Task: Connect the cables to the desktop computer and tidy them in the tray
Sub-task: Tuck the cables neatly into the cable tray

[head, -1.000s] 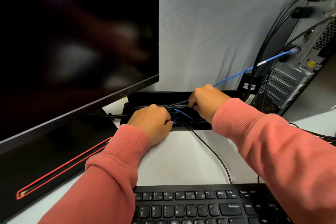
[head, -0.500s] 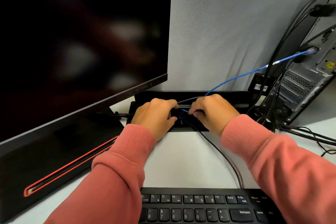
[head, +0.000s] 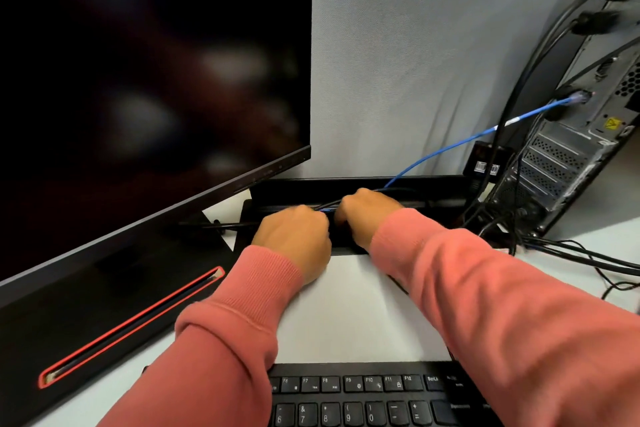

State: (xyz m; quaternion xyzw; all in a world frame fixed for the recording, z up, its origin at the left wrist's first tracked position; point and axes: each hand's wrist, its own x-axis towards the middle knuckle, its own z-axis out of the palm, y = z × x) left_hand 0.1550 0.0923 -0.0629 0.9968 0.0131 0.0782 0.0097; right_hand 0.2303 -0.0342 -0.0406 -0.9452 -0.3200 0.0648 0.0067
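A black cable tray [head: 426,185] lies along the back of the desk by the grey partition. My left hand [head: 294,236] and my right hand [head: 367,211] sit side by side over its middle, fingers curled down into it around a bunch of black and blue cables [head: 327,207]. The blue cable [head: 450,146] rises from the tray to a port on the back of the desktop computer [head: 581,156] at the right. Several black cables [head: 519,107] hang from the computer's rear. My fingertips are hidden inside the tray.
A large dark monitor [head: 149,80] fills the left, its black base with a red-edged slot [head: 131,326] on the desk. A black keyboard [head: 363,395] lies at the near edge. Loose black cables [head: 588,256] trail across the desk at the right.
Both hands have drawn together over the tray's middle, and the blue loop that showed between them is now nearly hidden under the fingers. The view has shifted slightly right.
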